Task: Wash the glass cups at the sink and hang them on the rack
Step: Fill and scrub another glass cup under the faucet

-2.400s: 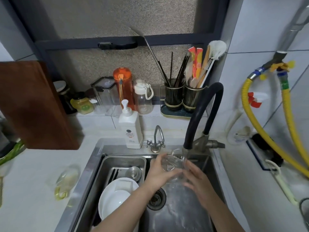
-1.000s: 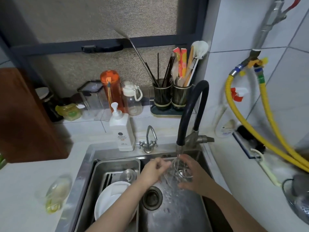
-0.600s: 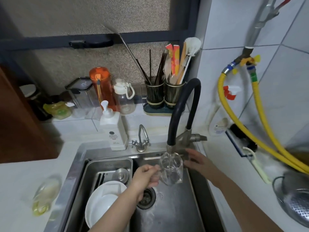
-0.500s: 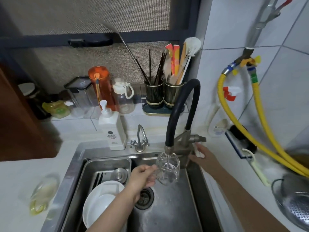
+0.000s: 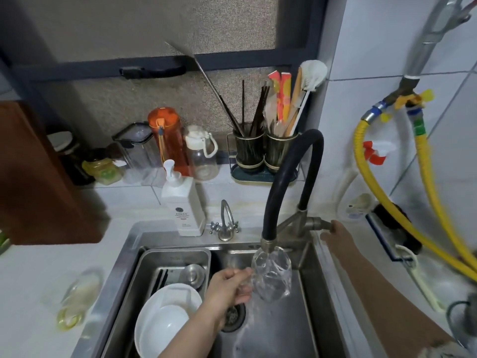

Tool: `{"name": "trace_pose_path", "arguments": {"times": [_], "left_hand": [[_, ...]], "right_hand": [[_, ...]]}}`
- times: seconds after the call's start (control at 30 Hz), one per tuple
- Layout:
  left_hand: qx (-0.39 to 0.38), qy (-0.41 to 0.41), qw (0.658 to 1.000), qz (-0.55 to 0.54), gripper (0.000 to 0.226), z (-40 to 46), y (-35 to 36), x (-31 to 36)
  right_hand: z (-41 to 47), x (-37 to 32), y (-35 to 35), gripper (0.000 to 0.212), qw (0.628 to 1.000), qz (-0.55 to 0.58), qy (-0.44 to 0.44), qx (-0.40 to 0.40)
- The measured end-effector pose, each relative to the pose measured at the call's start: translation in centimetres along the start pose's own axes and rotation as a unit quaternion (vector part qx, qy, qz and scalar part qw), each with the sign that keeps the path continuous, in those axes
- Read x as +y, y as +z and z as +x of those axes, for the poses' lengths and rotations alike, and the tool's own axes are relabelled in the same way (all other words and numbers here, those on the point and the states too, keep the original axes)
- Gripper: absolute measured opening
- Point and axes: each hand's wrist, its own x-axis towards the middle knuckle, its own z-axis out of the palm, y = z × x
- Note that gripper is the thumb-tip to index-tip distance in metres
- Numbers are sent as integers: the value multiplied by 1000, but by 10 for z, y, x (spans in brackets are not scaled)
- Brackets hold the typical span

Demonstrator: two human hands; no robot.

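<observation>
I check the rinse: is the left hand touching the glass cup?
Touching: head view shows the left hand gripping the glass cup by its handle.

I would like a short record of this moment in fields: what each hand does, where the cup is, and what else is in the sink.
left hand: grips the glass cup at its side
glass cup: under the spout of the black faucet, above the sink
right hand: touches the faucet handle
sink, left part: metal tray with white dishes
behind the sink: soap dispenser
</observation>
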Motion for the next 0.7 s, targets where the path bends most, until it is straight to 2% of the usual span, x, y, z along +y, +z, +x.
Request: {"name": "trace_pose_path", "arguments": {"times": [0.03, 0.1, 0.3, 0.4, 0.43, 0.5, 0.6, 0.63, 0.7], "left_hand": [[2, -1, 1000, -5, 15, 0, 0, 0], [6, -1, 1000, -15, 15, 0, -1, 0], [4, 1, 1000, -30, 15, -3, -5, 1], [-3, 6, 1000, -21, 16, -8, -7, 2], [-8, 8, 1000, -17, 16, -10, -9, 1], [-23, 14, 1000, 7, 16, -15, -15, -2], [-55, 27, 997, 49, 19, -26, -30, -8], [-68, 29, 996, 47, 20, -30, -35, -10], [-86, 29, 994, 54, 23, -36, -45, -15]], "right_hand": [[0, 0, 3, 18, 1000, 21, -3, -1], [-1, -2, 8, 25, 998, 66, -3, 8], [-2, 0, 26, 21, 995, 92, -12, 31], [-21, -7, 25, 31, 992, 126, -10, 23], [-33, -9, 25, 32, 989, 150, -5, 6], [-68, 2, 27, 35, 981, 177, -11, -78], [-147, 10, 36, 68, 946, 193, -27, -259], [-166, 12, 43, 73, 931, 206, -37, -298], [-189, 17, 62, 78, 926, 209, -75, -304]]}}
